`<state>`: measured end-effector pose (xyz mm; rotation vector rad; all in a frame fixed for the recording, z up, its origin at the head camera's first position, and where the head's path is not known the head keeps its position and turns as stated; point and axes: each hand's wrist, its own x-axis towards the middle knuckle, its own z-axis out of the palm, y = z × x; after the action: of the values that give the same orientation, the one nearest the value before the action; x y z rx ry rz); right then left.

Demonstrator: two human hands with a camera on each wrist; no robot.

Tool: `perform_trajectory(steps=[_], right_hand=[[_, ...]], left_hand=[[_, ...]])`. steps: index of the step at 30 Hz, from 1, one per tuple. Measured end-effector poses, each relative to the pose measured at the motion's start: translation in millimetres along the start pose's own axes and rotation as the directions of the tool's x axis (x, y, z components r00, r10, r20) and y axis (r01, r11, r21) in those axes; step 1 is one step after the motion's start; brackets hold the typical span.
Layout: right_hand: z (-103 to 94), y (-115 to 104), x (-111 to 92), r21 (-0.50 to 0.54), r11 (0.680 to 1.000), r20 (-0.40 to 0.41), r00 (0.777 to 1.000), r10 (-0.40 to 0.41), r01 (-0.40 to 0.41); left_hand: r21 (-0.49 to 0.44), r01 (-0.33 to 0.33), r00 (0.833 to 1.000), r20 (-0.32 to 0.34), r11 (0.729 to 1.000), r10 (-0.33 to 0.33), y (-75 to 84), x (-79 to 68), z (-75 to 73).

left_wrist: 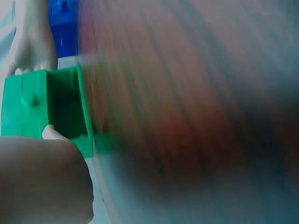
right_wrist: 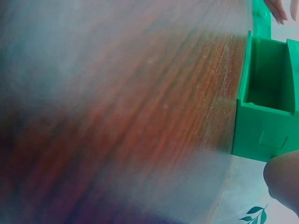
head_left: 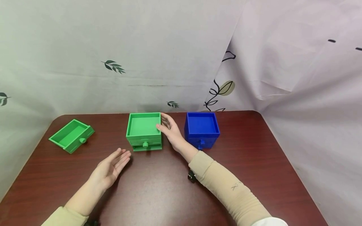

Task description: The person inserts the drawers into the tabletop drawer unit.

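A small green drawer cabinet (head_left: 144, 138) stands at the back middle of the table, with a shallow tray top and a knobbed upper drawer. Below that drawer, an open compartment (left_wrist: 65, 105) faces the front. My right hand (head_left: 173, 133) holds the cabinet's right side, thumb over the top rim and fingers along the outer wall. To the cabinet's front left, my left hand (head_left: 108, 169) is held out with fingers extended, palm turned toward it and nothing in it. A loose green drawer (head_left: 82, 133) with a round knob lies at the far left.
A blue drawer cabinet (head_left: 202, 127) with two knobs stands just right of my right hand. Behind the brown table (head_left: 158, 194) hangs a pale cloth (head_left: 169, 47) with leaf prints, close to the table's back edge.
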<state>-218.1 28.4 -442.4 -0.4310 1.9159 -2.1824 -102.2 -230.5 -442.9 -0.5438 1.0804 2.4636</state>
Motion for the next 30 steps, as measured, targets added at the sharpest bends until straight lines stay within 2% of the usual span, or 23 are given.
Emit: perform_trajectory(steps=[10, 14, 22, 30], right_hand=[[0.2, 1, 0, 0.0, 1.0, -0.01, 1.0, -0.015, 0.015], [-0.8, 2, 0, -0.017, 1.0, -0.003, 1.0, -0.018, 0.018], [-1.1, 1, -1, -0.009, 1.0, 0.005, 1.0, -0.007, 0.007], [-0.8, 2, 0, -0.002, 1.0, -0.005, 1.0, -0.007, 0.007]], left_hand=[[-0.072, -0.002, 0.999, 0.041, 0.997, 0.005, 21.8, -1.0, -22.0], [-0.148, 0.008, 0.998, 0.057, 0.989, 0.001, 29.6, -1.1, -28.4], [-0.312, 0.03, 0.998, 0.058, 0.95, -0.013, 44.8, -0.5, -39.2], [-0.423, 0.03, 0.998, 0.058, 0.906, -0.006, 58.2, -1.5, -49.9]])
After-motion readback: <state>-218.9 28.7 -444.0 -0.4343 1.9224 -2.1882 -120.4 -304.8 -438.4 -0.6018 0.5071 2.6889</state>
